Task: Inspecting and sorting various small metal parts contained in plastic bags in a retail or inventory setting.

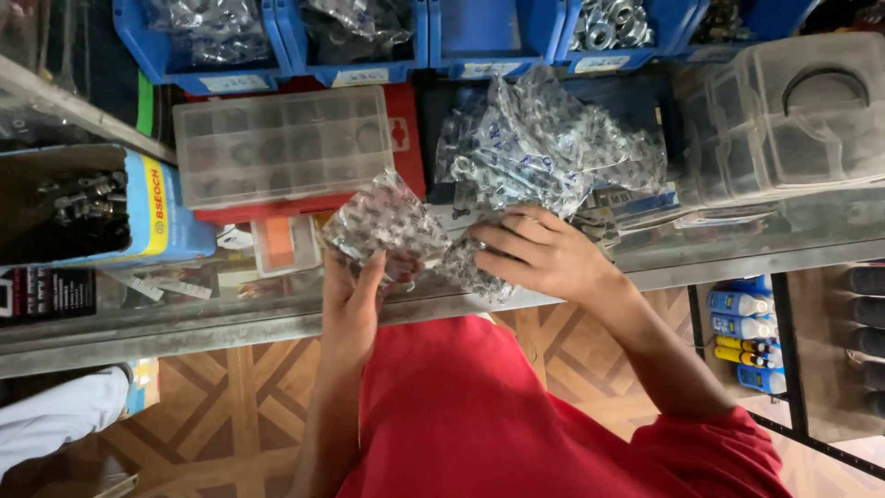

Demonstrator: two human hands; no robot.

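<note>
**Ana:** Red shirt (461, 415) fills the near edge, with both forearms reaching away from it over a glass counter (230, 318). What's on the left?

**Ben:** Far left, an open blue and yellow carton (152, 217) lies on the counter with dark metal parts inside. Just right of it, farther off, a clear compartment box (281, 143) sits on a red case (406, 138).

**Ana:** And the hands?

**Ben:** The left hand (355, 300) is closed around a small printed plastic packet (383, 221), thumb up the near face and fingers curled behind it. The packet stands lifted just above the counter's near part, below the clear box.

**Ana:** The other one?

**Ben:** The right hand (544, 254) lies just beside it, fingers bent and pressing a second printed packet (466, 267) at the counter edge. I cannot tell whether it truly grips that packet or only rests on it. The two packets touch or nearly touch.

**Ana:** Beyond that?

**Ben:** A heap of the same printed packets (544, 143) lies just past the right hand. Far right, stacked clear plastic cases (784, 120) stand on the counter. Blue bins (369, 37) of metal hardware run along the far edge. Under the glass on the right, blue and yellow bottles (742, 337) stand on a shelf.
</note>
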